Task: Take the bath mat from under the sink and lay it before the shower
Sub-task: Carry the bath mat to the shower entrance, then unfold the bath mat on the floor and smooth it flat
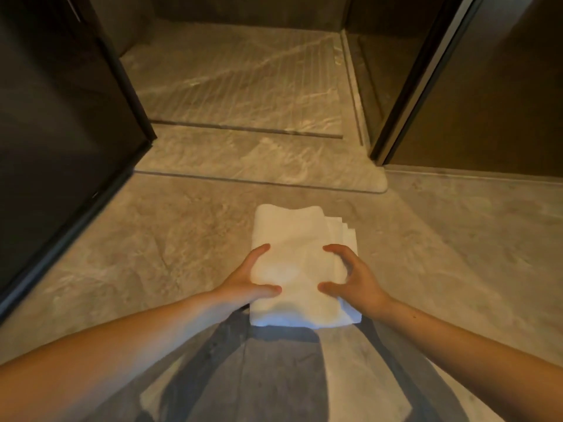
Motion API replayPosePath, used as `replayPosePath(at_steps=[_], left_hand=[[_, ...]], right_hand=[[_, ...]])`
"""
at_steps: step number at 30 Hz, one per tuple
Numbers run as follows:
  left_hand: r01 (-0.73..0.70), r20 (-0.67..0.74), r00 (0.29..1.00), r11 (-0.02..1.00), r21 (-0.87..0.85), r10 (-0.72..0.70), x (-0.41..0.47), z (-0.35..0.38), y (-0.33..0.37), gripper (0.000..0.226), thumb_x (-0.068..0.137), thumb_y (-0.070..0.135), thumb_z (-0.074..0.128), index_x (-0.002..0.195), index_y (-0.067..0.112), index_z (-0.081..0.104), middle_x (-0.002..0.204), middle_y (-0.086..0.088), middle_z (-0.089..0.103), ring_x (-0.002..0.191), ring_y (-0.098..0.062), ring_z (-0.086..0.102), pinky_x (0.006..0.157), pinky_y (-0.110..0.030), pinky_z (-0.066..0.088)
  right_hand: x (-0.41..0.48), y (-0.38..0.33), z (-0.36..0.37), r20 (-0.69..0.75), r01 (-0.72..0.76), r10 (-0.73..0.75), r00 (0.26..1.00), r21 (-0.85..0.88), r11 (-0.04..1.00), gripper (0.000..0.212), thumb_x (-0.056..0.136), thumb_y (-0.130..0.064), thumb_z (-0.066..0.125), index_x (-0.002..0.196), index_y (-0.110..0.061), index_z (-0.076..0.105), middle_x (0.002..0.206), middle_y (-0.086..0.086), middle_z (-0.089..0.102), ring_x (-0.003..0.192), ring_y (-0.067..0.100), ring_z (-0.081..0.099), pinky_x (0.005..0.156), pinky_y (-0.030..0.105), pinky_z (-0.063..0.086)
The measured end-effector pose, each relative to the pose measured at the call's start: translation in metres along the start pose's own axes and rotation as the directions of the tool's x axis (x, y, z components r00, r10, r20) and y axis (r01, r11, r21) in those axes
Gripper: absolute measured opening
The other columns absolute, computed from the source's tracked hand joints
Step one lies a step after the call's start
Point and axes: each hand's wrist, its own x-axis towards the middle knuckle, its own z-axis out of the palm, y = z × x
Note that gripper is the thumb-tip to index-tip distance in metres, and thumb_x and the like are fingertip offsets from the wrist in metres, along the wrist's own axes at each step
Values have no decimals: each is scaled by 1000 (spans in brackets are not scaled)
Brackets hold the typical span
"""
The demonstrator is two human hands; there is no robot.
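Observation:
A folded white bath mat (300,260) is in front of me, just short of the shower's stone step (262,161). A shadow falls on the floor beneath its near edge. My left hand (248,280) grips its left side, thumb on top and fingers curled over the edge. On the right side, my right hand (355,277) holds the mat with thumb and curled fingers. Several folded layers show at the mat's far right corner. Beyond the step lies the grooved shower floor (237,77).
A dark glass panel (61,117) stands at the left of the shower opening, and a dark door frame (408,95) stands at the right. Grey marbled floor tiles (137,239) spread around the mat on both sides.

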Motion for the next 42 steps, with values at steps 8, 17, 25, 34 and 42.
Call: replayPosePath(at_steps=[8, 17, 25, 34, 42], left_hand=[[40, 95, 994, 982, 183, -58, -13, 0, -13, 92, 62, 40, 87, 132, 67, 33, 127, 31, 44, 112, 4, 52, 81, -17, 49], [-78, -42, 992, 847, 525, 117, -13, 8, -32, 101, 53, 77, 67, 139, 65, 16, 107, 21, 26, 103, -5, 25, 95, -26, 27], [-309, 167, 861, 234, 922, 479, -14, 11, -14, 88, 83, 73, 31, 153, 29, 3, 159, 8, -20, 139, -7, -32, 112, -27, -21], [-260, 159, 877, 170, 951, 454, 1, 38, -15, 67, 101, 48, 19, 154, 12, 1, 162, -4, -8, 147, -15, -16, 118, -33, -14], [-289, 160, 852, 194, 937, 499, 5, 37, -28, 68, 99, 49, 16, 154, 9, 7, 162, -8, -3, 148, -17, -12, 120, -37, -5]], right_hand=[[-39, 18, 8, 113, -196, 192, 975, 24, 980, 71, 73, -15, 84, 128, -29, 42, 121, -16, 54, 107, -2, 55, 85, 24, 52], [-34, 3, -2, 140, -153, 177, 974, -171, 973, 73, 75, -28, 82, 134, -31, 39, 131, -4, 50, 116, 20, 52, 97, 46, 48], [-37, -26, 9, -82, -16, -78, 994, -784, 621, 67, 92, -59, 36, 152, -30, 26, 160, 11, 19, 146, 33, 15, 117, 49, 18], [-16, -5, 51, 45, 67, -51, 998, -750, 658, 61, 102, -44, 20, 156, -20, 3, 164, 0, -1, 149, 13, -8, 119, 33, -8], [-16, 12, 60, 44, 94, -93, 995, -755, 649, 66, 98, -49, 12, 156, -19, 3, 163, 1, -1, 149, 14, -9, 121, 35, -6]])
